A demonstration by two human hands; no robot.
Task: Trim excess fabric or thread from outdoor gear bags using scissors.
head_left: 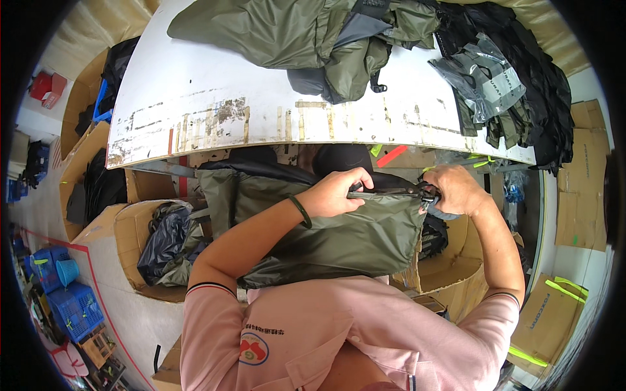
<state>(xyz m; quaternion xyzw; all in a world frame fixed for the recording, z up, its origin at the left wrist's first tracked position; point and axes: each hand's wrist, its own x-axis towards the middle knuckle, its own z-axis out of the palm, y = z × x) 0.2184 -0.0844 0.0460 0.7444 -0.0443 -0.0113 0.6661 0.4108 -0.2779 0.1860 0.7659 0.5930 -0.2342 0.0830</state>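
An olive-green fabric bag [326, 241] with a black upper edge hangs across my lap, below the table's front edge. My left hand [338, 193] is closed at the middle of that edge, with a small dark piece between thumb and fingers. At the bag's right corner, my right hand [453, 189] is closed around bunched black webbing [427, 193] with what looks like a buckle. Its fingertips are partly hidden, and some grey fabric shows under them.
The white table [228, 98] bears more olive-green fabric [274, 32], a clear plastic bag [482, 75] and a black pile [541, 98]. Cardboard boxes stand on both sides, one with dark fabric [169, 241]. Blue crates [72, 309] are at the far left.
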